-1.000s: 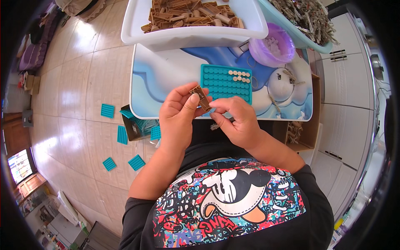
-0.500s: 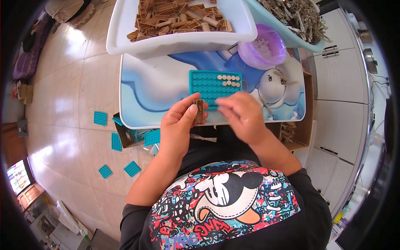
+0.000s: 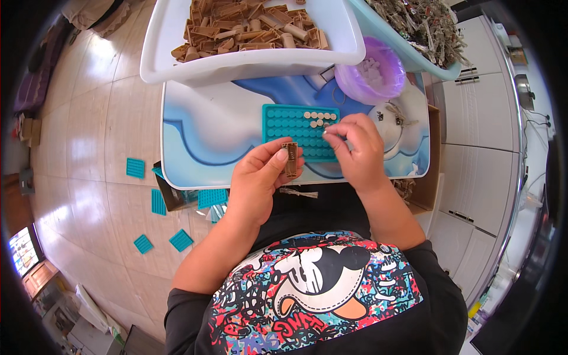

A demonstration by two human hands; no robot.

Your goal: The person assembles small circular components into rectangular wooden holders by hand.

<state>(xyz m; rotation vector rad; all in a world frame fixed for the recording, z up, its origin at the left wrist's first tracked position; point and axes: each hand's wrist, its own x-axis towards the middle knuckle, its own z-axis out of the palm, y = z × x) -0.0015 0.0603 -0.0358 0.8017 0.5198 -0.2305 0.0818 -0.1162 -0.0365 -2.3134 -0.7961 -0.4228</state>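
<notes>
My left hand [image 3: 255, 170] is closed around a small brown plastic housing [image 3: 290, 160], held upright with its hollow side showing. In front of me lies a teal tray [image 3: 265, 125] with rows of round pockets. Several white round discs [image 3: 320, 116] sit in its upper right pockets. Over the tray's right side, my right hand [image 3: 361, 155] pinches thumb and forefinger together beside the lower row of discs. A small, pale, shiny piece shows at those fingertips, perhaps one of the discs; its kind is too small to tell.
A white bin [image 3: 254, 66] of brown plastic parts [image 3: 248, 29] stands at the table's far side. Right of it are a purple-lined bowl [image 3: 340, 80] with whitish pieces and a light-blue tub [image 3: 445, 72] of wire bundles [image 3: 420, 29]. Several teal trays [image 3: 181, 239] lie on the floor at left.
My right hand has moved up and slightly right, from beside the housing to the discs on the tray. The left hand still holds the housing. The whole view has shifted a little.
</notes>
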